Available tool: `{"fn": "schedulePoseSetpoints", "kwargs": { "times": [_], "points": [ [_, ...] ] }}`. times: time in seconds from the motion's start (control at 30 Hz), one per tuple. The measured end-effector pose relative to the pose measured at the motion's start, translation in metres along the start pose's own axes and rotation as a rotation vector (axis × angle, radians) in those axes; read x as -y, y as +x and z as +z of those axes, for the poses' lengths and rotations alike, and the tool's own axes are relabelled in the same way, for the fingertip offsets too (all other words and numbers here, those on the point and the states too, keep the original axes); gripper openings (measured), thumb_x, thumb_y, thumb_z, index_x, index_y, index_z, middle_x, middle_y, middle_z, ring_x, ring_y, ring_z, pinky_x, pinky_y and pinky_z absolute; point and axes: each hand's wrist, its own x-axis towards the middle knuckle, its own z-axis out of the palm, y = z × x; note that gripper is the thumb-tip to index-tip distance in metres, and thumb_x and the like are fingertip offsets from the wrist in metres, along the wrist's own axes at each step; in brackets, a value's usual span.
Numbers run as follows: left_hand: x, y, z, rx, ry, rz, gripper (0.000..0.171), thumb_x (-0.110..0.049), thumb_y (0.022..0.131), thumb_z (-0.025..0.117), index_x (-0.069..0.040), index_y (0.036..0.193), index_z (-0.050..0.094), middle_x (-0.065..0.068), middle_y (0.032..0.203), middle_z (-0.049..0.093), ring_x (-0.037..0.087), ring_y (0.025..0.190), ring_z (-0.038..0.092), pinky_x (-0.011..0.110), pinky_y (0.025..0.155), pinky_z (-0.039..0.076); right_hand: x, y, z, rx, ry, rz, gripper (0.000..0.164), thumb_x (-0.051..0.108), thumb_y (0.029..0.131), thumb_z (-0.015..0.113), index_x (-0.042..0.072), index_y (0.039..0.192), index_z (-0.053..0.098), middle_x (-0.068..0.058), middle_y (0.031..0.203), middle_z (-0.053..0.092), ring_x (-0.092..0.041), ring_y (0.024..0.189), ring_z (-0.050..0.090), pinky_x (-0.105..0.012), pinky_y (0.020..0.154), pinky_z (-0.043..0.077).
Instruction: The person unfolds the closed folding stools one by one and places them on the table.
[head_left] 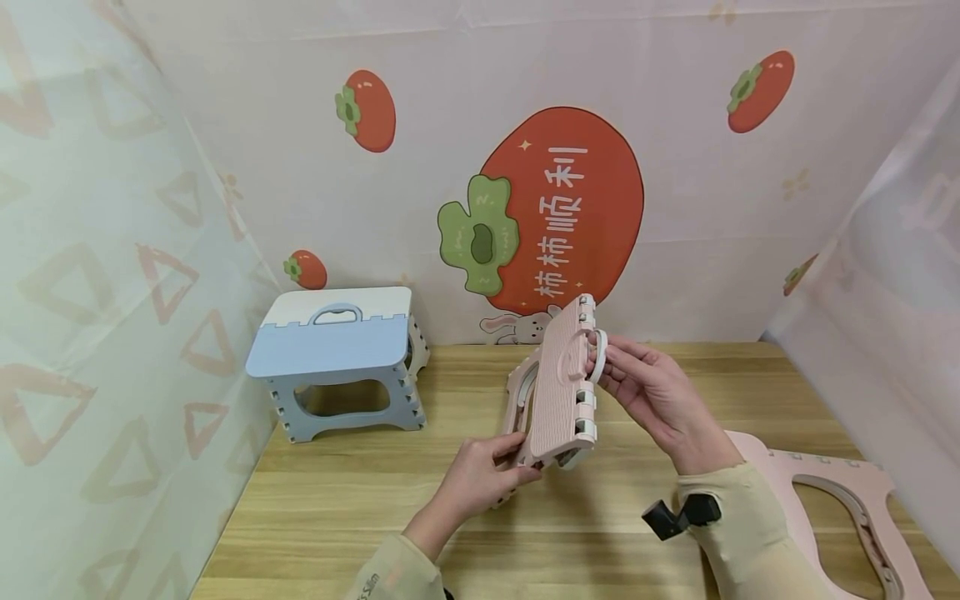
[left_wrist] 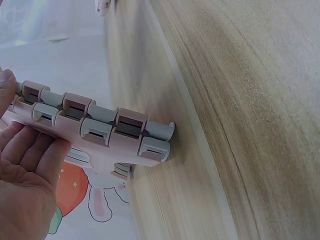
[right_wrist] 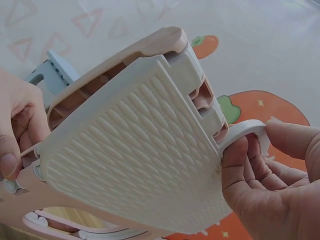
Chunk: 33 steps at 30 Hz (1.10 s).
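A pink and white folding stool (head_left: pixel 553 392) is held partly folded and tilted above the wooden table. My right hand (head_left: pixel 660 396) grips its white carry handle (head_left: pixel 599 357), fingers hooked through the loop in the right wrist view. Lower down, my left hand (head_left: pixel 480 477) pinches the stool's near edge between thumb and fingers. The right wrist view shows the white ribbed half of the seat (right_wrist: pixel 135 150) facing that camera, with the pink half behind it. Along the edge in the left wrist view run pink and white hinge knuckles (left_wrist: pixel 102 115).
A blue and white folding stool (head_left: pixel 326 350) stands unfolded at the back left. At the right front lies a larger pink stool (head_left: pixel 780 500), partly behind my right forearm. A printed cloth (head_left: pixel 420 208) hangs behind the wooden table (head_left: pixel 337 517) and along both sides.
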Motion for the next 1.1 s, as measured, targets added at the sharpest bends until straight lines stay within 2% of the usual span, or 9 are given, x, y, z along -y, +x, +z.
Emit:
{"fn": "schedulePoseSetpoints", "kwargs": {
  "times": [0.23, 0.47, 0.63, 0.93, 1.1],
  "points": [
    [0.001, -0.001, 0.000, 0.018, -0.038, -0.010, 0.062, -0.036, 0.085, 0.084, -0.004, 0.135, 0.066, 0.019, 0.135, 0.064, 0.026, 0.114, 0.070, 0.024, 0.088, 0.059, 0.001, 0.001, 0.005, -0.003, -0.011, -0.007, 0.035, 0.000, 0.106, 0.050, -0.011, 0.139, 0.055, -0.013, 0.118, 0.071, -0.020, 0.103, 0.071, -0.030, 0.096, 0.057],
    [0.002, -0.002, -0.001, 0.035, -0.064, 0.050, 0.060, -0.033, 0.088, 0.081, -0.001, 0.136, 0.064, 0.020, 0.135, 0.064, 0.027, 0.116, 0.069, 0.022, 0.090, 0.057, 0.001, 0.003, 0.010, 0.001, -0.032, -0.021, 0.036, -0.004, 0.105, 0.049, -0.011, 0.139, 0.054, -0.013, 0.119, 0.072, -0.019, 0.103, 0.071, -0.030, 0.096, 0.057],
    [0.004, -0.003, 0.000, 0.040, -0.084, 0.064, 0.059, -0.033, 0.090, 0.080, -0.001, 0.137, 0.064, 0.020, 0.135, 0.063, 0.027, 0.117, 0.068, 0.022, 0.090, 0.057, 0.001, 0.004, 0.012, -0.014, -0.043, -0.024, 0.039, -0.005, 0.104, 0.050, -0.013, 0.142, 0.049, -0.014, 0.121, 0.071, -0.019, 0.102, 0.072, -0.029, 0.095, 0.057],
    [-0.001, -0.002, 0.003, 0.032, -0.089, 0.040, 0.058, -0.027, 0.087, 0.083, -0.002, 0.136, 0.065, 0.022, 0.133, 0.064, 0.030, 0.114, 0.070, 0.026, 0.088, 0.059, 0.001, 0.004, 0.014, -0.036, -0.035, -0.026, 0.037, -0.006, 0.103, 0.052, -0.011, 0.140, 0.055, -0.014, 0.120, 0.072, -0.018, 0.099, 0.074, -0.028, 0.093, 0.057],
    [0.000, -0.003, 0.004, 0.032, -0.101, 0.040, 0.057, -0.028, 0.087, 0.083, -0.003, 0.135, 0.065, 0.021, 0.132, 0.065, 0.030, 0.113, 0.070, 0.027, 0.088, 0.059, 0.001, 0.004, 0.015, -0.035, -0.045, -0.024, 0.041, -0.005, 0.103, 0.052, -0.012, 0.143, 0.049, -0.014, 0.122, 0.071, -0.017, 0.100, 0.073, -0.028, 0.094, 0.057]
  ]
}}
